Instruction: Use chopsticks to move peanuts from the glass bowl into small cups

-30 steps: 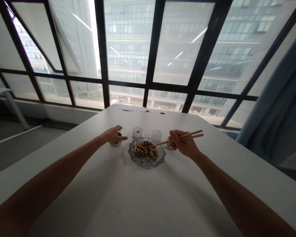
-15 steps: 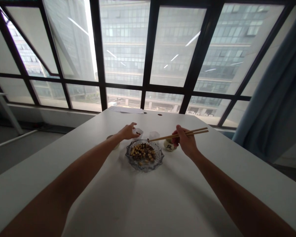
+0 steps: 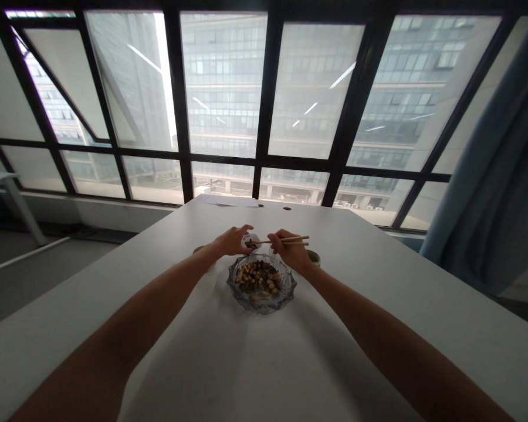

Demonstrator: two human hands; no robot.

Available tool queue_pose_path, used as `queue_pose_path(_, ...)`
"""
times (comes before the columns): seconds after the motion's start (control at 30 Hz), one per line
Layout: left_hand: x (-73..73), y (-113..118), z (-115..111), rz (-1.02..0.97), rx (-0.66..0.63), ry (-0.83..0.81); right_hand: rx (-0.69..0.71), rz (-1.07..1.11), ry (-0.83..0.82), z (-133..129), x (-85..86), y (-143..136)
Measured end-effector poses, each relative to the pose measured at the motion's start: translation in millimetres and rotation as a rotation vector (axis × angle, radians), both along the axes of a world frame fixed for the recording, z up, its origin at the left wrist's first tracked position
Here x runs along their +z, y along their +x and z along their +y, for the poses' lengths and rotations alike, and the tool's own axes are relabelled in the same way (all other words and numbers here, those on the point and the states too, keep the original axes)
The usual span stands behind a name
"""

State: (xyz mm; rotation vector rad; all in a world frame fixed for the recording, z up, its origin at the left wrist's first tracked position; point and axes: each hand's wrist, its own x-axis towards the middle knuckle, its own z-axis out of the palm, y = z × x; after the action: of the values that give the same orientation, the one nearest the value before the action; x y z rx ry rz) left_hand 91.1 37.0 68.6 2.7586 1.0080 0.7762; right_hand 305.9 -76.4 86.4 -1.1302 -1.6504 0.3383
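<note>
On the smooth white table (image 3: 193,363), just beyond the scalloped clear glass bowl (image 3: 261,307) of mixed tan and dark-brown pieces (image 3: 256,278), grips the pale wooden chopsticks (image 3: 300,239) in the curled fingers of the right hand (image 3: 289,251), with tips at the mouth of the small white translucent cup (image 3: 248,238). Opens the left hand (image 3: 232,241) wide, with thumb and fingers parted about that cup; cannot tell whether touching. Beside the right wrist, partly hides a pale round pot (image 3: 314,258).
</note>
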Motion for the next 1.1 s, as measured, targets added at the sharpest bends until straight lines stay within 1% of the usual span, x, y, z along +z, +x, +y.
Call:
queue_pose_path(0.07, 0.9, 1.3, 0.2, 0.021, -0.007, -0.003, -0.008, 0.016, -0.018, 5.8, 2.7, -2.9)
queue_pose_path(0.13, 1.9, 2.2, 1.0, 0.037, 0.005, -0.012, -0.039, 0.058, 0.020, 4.7, 6.6, -1.8)
queue_pose_path(0.2, 3.2, 1.9, 2.1, 0.046, 0.046, -0.041, -0.043, 0.109, 0.051, -3.3, 12.6, 3.2)
queue_pose_path(0.27, 4.9, -0.1, 2.9, 0.056, 0.104, -0.086, -0.032, 0.176, 0.034, -16.5, 20.4, 11.2)
queue_pose_path(0.33, 6.5, -4.8, 2.5, 0.062, 0.144, -0.128, -0.019, 0.206, -0.031, -31.9, 28.4, 20.7)
queue_pose_path(0.43, 7.4, -18.1, -2.6, 0.050, 0.166, -0.167, 0.037, 0.194, -0.198, -52.2, 34.8, 32.6)
queue_pose_path(0.5, 6.3, -31.3, -9.8, 0.043, 0.180, -0.177, 0.101, 0.154, -0.329, -60.4, 32.5, 36.2)
queue_pose_path(0.57, 4.2, -46.4, -19.6, 0.038, 0.202, -0.162, 0.169, 0.108, -0.420, -63.3, 25.4, 35.6)
queue_pose_path(0.6, 2.7, -53.8, -25.1, 0.030, 0.217, -0.141, 0.193, 0.095, -0.434, -62.9, 20.8, 34.2)
queue_pose_path(0.67, -1.2, -67.1, -36.0, 0.008, 0.255, -0.087, 0.196, 0.110, -0.399, -59.7, 11.9, 30.9)
queue_pose_path(0.77, -10.6, -80.3, -49.5, -0.059, 0.312, 0.019, 0.098, 0.218, -0.285, -53.7, 4.9, 29.2)
queue_pose_path(0.87, -24.4, -86.4, -56.8, -0.181, 0.307, 0.121, 0.001, 0.311, -0.221, -53.1, 7.9, 33.6)
queue_pose_path(0.93, -33.9, -87.7, -59.1, -0.287, 0.289, 0.140, -0.022, 0.319, -0.206, -56.4, 12.8, 36.8)
queue_pose_path(1.0, -41.1, -87.5, -60.3, -0.404, 0.304, 0.110, 0.012, 0.276, -0.230, -61.1, 16.7, 37.9)
queue_pose_path(1.1, -46.5, -86.1, -61.5, -0.523, 0.343, 0.034, 0.149, 0.150, -0.363, -65.3, 16.0, 35.7)
